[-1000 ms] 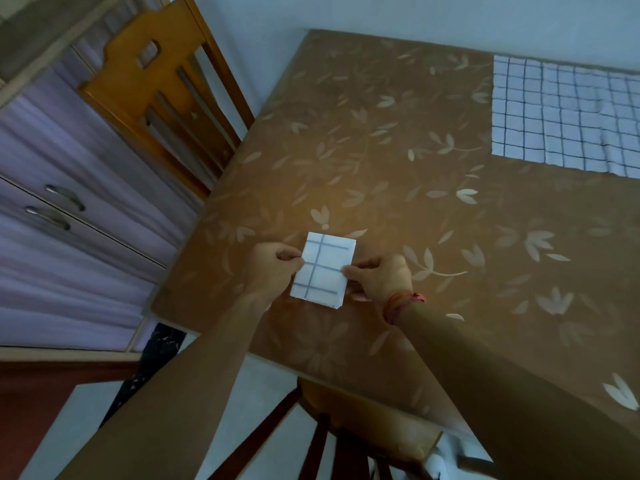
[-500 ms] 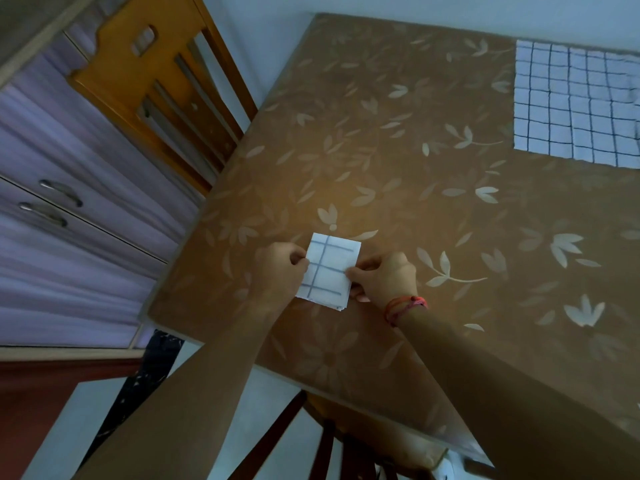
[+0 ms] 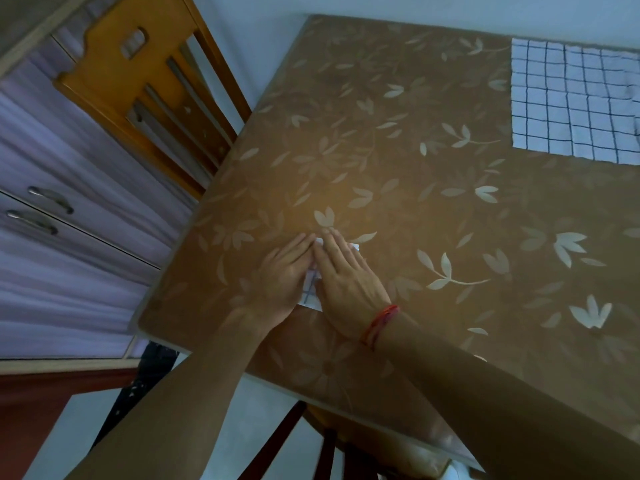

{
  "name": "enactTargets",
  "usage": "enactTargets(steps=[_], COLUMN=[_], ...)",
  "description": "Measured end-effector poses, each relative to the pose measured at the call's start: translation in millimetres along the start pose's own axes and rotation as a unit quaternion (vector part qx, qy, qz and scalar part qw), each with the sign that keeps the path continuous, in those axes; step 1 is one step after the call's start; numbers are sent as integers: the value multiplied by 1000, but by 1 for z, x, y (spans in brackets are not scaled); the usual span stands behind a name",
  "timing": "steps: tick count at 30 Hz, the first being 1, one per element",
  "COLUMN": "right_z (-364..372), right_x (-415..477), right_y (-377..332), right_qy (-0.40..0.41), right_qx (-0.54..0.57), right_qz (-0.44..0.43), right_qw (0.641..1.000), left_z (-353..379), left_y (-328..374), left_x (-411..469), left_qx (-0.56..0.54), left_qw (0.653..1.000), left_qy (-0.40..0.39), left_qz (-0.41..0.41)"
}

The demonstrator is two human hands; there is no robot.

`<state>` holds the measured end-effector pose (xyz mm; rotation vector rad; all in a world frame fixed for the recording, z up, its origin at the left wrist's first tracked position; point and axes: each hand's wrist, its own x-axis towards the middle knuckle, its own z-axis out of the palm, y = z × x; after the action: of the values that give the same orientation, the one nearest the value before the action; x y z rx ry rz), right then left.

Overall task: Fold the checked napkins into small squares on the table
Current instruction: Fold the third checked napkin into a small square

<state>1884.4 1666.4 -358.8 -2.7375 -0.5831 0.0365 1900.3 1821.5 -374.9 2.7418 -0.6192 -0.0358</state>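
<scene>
A small folded checked napkin [image 3: 310,289] lies on the brown leaf-patterned table [image 3: 415,209] near its front left corner. Only a thin strip and two corners of it show. My left hand [image 3: 285,273] lies flat, palm down, on its left half. My right hand [image 3: 346,277], with a red thread at the wrist, lies flat on its right half, fingers pointing away from me. Both hands press on the cloth with fingers straight. A larger checked napkin [image 3: 575,102] lies spread out at the far right of the table.
A wooden chair [image 3: 149,81] stands against the table's left edge. Purple cabinet drawers with metal handles [image 3: 52,209] are at the left. Another chair's seat and dark legs [image 3: 329,441] show under the near table edge.
Both hands moved from pinching the small napkin's side edges to lying flat on top of it, covering most of it. The camera view shifted slightly.
</scene>
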Motion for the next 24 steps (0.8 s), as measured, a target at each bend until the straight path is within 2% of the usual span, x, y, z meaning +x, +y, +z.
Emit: enactTargets(steps=[3,5,12,21,24], right_z=[7,10,12,1,-7], right_x=[2,2,-1,-35,-37], right_y=[5,8,9,35,37], right_qy=[-87,-116,-98,-104,-124], right_qx=[-42,-69,-95,-113,-93], right_qz=[4,-3,-12,21,18], right_qw=[995,991,991,988,988], left_z=[0,-2,-2,-10,-11], left_y=[-3,-5,-16,-18,-14], left_x=[-2,-2,-52,-66,-64], left_qx=[23,46,107,96,56], left_qw=[999,998,990,990,995], left_qy=[-29,-51,-70,-85,-67], left_qz=[-2,10,60,57,44])
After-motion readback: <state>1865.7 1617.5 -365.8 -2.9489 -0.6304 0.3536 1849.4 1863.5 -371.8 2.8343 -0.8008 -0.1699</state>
